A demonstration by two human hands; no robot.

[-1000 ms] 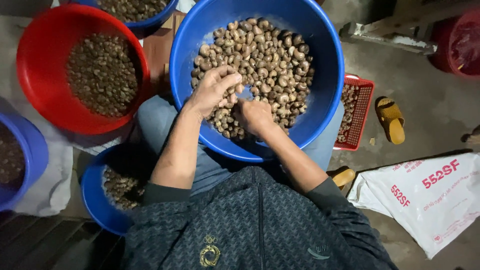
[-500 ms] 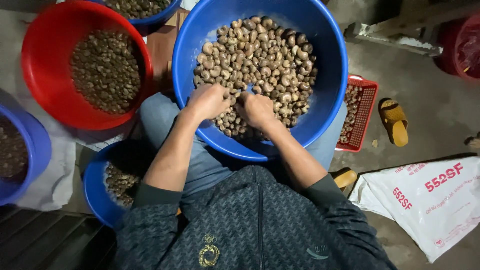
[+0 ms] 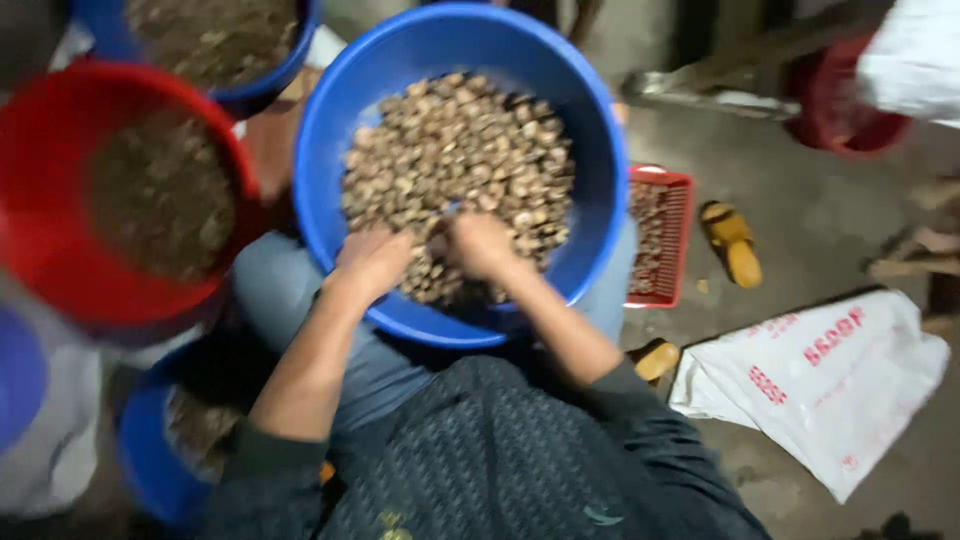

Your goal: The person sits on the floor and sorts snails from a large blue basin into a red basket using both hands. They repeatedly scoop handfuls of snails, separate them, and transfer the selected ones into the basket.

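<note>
A big blue basin (image 3: 325, 110) rests on my lap, heaped with brown shelled nuts (image 3: 465, 150). Both my hands are in the near part of the heap. My left hand (image 3: 372, 262) lies with curled fingers by the basin's near rim. My right hand (image 3: 482, 243) sits just beside it on the nuts, fingers bent down into them. The picture is blurred by motion, so what either hand holds does not show.
A red basin (image 3: 40, 210) of darker bits stands to the left, with a blue basin (image 3: 275, 75) behind it and another blue basin (image 3: 145, 470) by my left knee. On the right are a small red crate (image 3: 678, 235), yellow sandals (image 3: 733, 243) and a white sack (image 3: 830, 385).
My left hand has drawn back from the middle of the heap toward the near rim. Both hands now sit closer together. The view has swung and blurred.
</note>
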